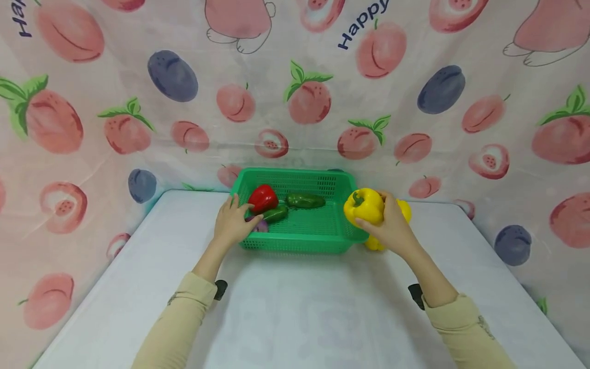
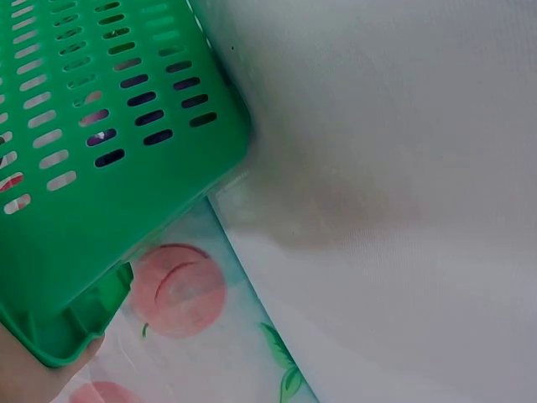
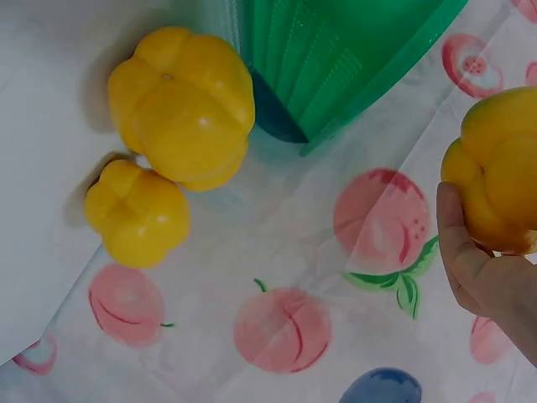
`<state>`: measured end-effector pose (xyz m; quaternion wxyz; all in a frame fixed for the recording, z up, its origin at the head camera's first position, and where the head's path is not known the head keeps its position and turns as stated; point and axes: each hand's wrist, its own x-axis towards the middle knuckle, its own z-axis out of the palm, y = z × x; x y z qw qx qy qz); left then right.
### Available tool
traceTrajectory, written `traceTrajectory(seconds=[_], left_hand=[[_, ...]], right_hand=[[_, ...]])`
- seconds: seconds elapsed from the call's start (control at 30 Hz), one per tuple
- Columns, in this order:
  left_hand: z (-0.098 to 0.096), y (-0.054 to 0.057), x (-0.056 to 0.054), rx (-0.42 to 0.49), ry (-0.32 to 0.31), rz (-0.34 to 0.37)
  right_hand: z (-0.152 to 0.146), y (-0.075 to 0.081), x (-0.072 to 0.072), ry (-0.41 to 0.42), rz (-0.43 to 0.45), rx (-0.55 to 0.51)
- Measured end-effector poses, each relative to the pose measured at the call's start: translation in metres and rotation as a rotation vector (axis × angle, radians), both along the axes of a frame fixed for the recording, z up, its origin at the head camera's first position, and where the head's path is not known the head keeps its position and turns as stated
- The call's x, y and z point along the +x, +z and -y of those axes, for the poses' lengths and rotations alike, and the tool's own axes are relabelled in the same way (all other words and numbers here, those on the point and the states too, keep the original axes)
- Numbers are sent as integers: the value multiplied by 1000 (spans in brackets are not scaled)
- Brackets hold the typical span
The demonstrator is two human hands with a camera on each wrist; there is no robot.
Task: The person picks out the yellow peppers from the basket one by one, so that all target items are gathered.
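A green plastic basket [image 1: 304, 244] with slotted walls stands on the white table. My left hand [image 1: 232, 220] grips its left rim, and the left wrist view shows part of that hand [image 2: 33, 374] curled at the rim's underside. Inside lie a red bell pepper [image 1: 263, 199], two dark green peppers, one [image 1: 305, 200] by the back wall, and a purple item [image 1: 260, 226] partly hidden by the left hand. At the basket's right edge my right hand [image 1: 392, 228] holds a yellow bell pepper [image 1: 364, 206] raised, its stem facing left.
Two more yellow bell peppers, a larger one [image 3: 180, 109] and a smaller one [image 3: 138, 212], sit on the table right of the basket. A fruit-printed cloth [image 1: 286, 66] hangs behind the table [image 1: 304, 307] and along its sides.
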<state>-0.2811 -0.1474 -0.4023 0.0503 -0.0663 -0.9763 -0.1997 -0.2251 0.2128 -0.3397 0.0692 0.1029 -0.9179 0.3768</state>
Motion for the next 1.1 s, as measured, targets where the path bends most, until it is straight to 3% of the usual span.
traceTrajectory(seconds=[0.5,0.73,1.1], left_hand=[[1,-1,1,-10,-11,-19],[1,0,1,-1,-9,-34],[1,0,1,6,-12,-26]], right_hand=[[-33,-9,3,-100,-56,-16],[-47,-12,0,-136,-108,33],[-65,-21,-7,-215,-67,86]])
